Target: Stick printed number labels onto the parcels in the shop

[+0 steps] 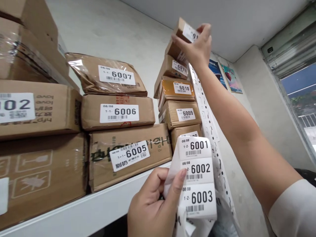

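My left hand grips a strip of white printed labels between thumb and fingers, low in front of the shelf; the labels read 6001, 6002 and 6003. High up, my right hand is closed around a small cardboard box at the top of the right-hand stack. A white label on that box is partly covered by my fingers. Directly under it sits another brown box, largely hidden by my hand. Below come boxes labelled 6011, 6010 and 6009.
On the white shelf, boxes labelled 6005, 6006 and 6007 are stacked, with larger cartons at left. A perforated white upright stands right of the stacks. Posters hang on the wall behind.
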### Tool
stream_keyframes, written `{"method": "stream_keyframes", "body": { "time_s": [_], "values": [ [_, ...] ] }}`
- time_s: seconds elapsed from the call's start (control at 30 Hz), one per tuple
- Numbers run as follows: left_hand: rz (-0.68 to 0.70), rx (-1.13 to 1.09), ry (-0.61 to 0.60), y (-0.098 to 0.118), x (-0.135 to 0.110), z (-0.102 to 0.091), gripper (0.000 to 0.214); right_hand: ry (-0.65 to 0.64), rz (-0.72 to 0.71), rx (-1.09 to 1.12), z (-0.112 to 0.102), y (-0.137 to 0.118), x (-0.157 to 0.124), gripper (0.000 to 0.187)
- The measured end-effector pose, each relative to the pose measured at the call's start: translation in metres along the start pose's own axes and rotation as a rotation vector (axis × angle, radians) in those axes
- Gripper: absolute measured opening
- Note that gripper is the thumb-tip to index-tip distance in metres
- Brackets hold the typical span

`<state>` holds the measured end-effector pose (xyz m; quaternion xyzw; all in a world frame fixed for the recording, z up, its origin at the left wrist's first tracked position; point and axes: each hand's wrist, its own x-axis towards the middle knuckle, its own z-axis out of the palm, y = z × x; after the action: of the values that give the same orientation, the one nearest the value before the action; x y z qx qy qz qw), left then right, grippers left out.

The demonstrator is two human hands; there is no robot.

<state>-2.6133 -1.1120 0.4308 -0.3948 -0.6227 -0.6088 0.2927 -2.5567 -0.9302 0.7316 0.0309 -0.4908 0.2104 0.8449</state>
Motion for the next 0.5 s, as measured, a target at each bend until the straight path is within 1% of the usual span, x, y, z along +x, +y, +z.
{"method": "stream_keyframes", "body": {
  "time_s": [0.03, 0.1, 0.17, 0.2, 0.23, 0.3, 0.37, 0.43, 0.5],
  "values": [
    [-0.022, -0.007, 0.001, 0.001, 0.001, 0.0, 0.046, 0.071, -0.056, 0.051, -0.013, 0.002, -0.003, 0.063],
    [-0.063, -0.036, -0.025, 0.004, 0.002, 0.001, 0.048, 0.18, -0.243, 0.192, -0.048, 0.009, -0.016, 0.061],
    [-0.064, -0.047, -0.105, 0.012, 0.003, 0.006, 0.057, 0.196, -0.443, 0.32, -0.091, 0.018, -0.038, 0.061],
    [-0.039, -0.034, -0.143, 0.018, 0.003, 0.011, 0.062, 0.174, -0.504, 0.346, -0.113, 0.023, -0.053, 0.061],
    [-0.007, -0.002, -0.172, 0.024, 0.003, 0.018, 0.067, 0.127, -0.534, 0.339, -0.135, 0.028, -0.069, 0.061],
    [0.057, 0.09, -0.188, 0.039, 0.002, 0.037, 0.076, -0.028, -0.496, 0.248, -0.173, 0.04, -0.102, 0.064],
    [0.087, 0.177, -0.197, 0.051, 0.0, 0.061, 0.085, -0.156, -0.432, 0.171, -0.204, 0.053, -0.132, 0.068],
    [0.111, 0.218, -0.233, 0.058, -0.004, 0.089, 0.09, -0.237, -0.378, 0.147, -0.23, 0.067, -0.156, 0.069],
    [0.131, 0.21, -0.282, 0.058, -0.011, 0.118, 0.086, -0.283, -0.333, 0.151, -0.252, 0.08, -0.173, 0.069]
  ]
}}
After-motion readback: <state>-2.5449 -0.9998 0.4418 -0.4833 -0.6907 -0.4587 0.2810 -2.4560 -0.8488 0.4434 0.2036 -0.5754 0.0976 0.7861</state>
